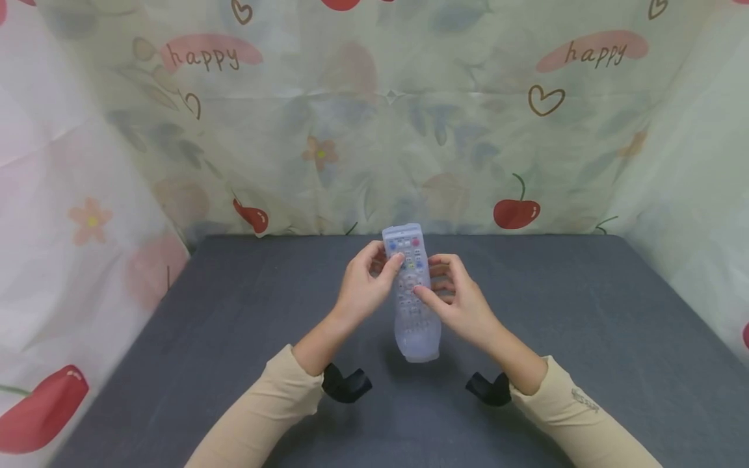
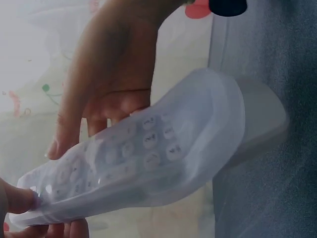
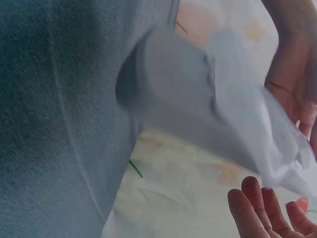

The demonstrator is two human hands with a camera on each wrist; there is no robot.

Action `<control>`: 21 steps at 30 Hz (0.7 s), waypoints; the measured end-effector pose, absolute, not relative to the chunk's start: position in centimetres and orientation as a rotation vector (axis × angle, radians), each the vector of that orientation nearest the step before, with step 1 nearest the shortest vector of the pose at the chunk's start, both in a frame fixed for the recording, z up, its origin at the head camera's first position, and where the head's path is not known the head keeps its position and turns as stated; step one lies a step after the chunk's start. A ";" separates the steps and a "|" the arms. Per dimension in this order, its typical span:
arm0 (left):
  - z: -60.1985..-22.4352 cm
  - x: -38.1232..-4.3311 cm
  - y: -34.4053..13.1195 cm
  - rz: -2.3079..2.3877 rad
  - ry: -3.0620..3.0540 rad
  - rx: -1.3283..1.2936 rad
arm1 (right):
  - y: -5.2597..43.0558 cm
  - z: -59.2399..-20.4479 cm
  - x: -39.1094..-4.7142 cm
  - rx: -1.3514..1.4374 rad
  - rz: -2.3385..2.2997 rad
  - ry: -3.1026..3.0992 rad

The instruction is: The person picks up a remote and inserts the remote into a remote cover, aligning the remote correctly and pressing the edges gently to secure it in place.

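Note:
A remote control in a translucent cover [image 1: 417, 325] is held aloft above the dark table. In the left wrist view, the cover [image 2: 198, 124] stands away from the grey remote body [image 2: 265, 119] at the near end. My left hand [image 1: 365, 279] grips the far part, thumb on the buttons and fingers behind. My right hand [image 1: 465, 302] is beside the right edge, thumb tip at the cover. The right wrist view shows the right hand's fingers [image 3: 247, 208] loosely spread below the remote's grey underside [image 3: 173, 84]; its thumb is hidden there.
Under the hands lies a dark grey tabletop [image 1: 251, 292]. Patterned cloth [image 1: 386, 123] with cherries, hearts and the word "happy" hangs behind the table and at both sides. Black straps [image 1: 346, 383] are at both wrists, beside the beige sleeves [image 1: 263, 403].

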State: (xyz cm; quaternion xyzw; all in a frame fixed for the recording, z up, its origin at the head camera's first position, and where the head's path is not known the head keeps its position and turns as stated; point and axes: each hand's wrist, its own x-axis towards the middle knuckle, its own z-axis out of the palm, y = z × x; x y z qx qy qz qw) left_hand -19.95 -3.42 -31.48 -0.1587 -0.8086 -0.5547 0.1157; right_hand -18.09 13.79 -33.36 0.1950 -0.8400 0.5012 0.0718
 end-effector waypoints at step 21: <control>-32.2 -19.4 -2.9 -1.650 -2.376 -0.562 | 14.4 -32.1 -18.7 0.507 1.388 -2.301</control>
